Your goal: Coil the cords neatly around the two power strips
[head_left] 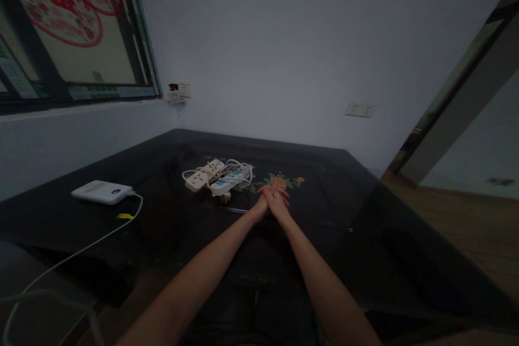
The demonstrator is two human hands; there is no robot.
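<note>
My left hand (261, 206) and my right hand (277, 203) are clasped together over the black table (316, 248), the fingers laced through each other. No object shows in either hand, though the palms are hidden. Just beyond the fingertips is a printed orange flower (279, 181) with green leaves on the tabletop. To the left of my hands, apart from them, lie two power strips with their cords bundled: a cream power strip (199, 177) and a white power strip with a blue face (221, 186).
A white power bank (101, 192) with a plugged-in cable (81, 251) lies on the table's left side, near a yellow tab (125, 216). Wall sockets (360, 110) sit above the far edge. A window (97, 54) with red decorations is at upper left.
</note>
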